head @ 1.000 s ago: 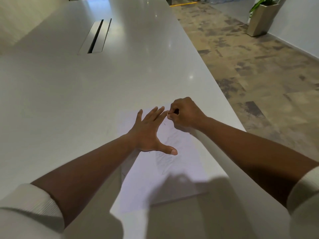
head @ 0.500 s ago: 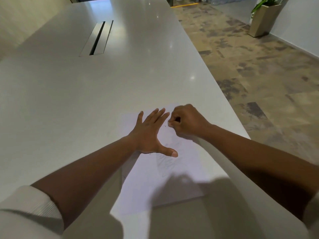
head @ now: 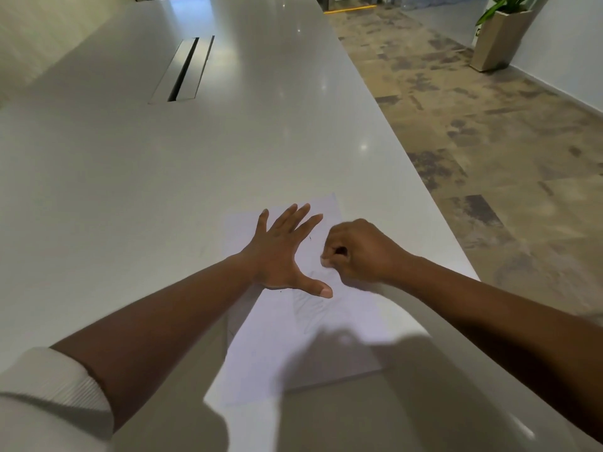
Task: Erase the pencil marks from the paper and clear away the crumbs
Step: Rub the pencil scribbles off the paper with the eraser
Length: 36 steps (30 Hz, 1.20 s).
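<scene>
Head view looks down on a long pale worktop (head: pixel 130 190) with a sheet of paper (head: pixel 313 340) lying flat near its right edge. Left hand (head: pixel 280 256) lies palm down on the far-left part of the paper, fingers (head: pixel 298 216) straight and spread, thumb stretched out toward the sheet's middle; it presses the paper and grasps nothing. Right hand (head: pixel 359 252) sits just to the right of the left hand, over the far-right part of the paper, its fingers clenched into a fist with the thumb side facing the left hand. A small dark gap shows inside the curl, but what it grips, if anything, is hidden, so I cannot tell whether an eraser is there. Faint pencil marks (head: pixel 310 308) show on the paper just nearer than the left thumb, and a tiny dark speck (head: pixel 310 238) lies on the sheet between the two hands. Both forearms are bare, with a white sleeve (head: pixel 49 402) pushed up on the left arm. Well beyond the paper, a slot (head: pixel 182 70) is set into the worktop. Right of the paper, past the worktop edge, is a mottled floor (head: pixel 489 141) with a planter (head: pixel 496 37) at the far wall.
</scene>
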Each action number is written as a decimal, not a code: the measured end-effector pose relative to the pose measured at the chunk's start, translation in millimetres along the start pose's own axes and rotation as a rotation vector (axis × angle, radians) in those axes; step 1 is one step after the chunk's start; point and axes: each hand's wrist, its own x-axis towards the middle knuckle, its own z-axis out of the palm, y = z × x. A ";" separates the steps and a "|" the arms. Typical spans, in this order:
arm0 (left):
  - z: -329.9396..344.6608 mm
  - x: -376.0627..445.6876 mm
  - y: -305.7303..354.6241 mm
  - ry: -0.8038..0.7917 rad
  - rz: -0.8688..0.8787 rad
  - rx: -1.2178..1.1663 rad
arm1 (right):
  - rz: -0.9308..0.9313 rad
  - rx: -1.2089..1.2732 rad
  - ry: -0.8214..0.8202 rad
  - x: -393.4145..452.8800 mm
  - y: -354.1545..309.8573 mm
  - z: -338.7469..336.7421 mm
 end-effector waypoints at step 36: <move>-3.1 2.6 1.6 -0.037 -0.021 -0.009 | 0.001 -0.078 0.067 35.1 14.2 -10.1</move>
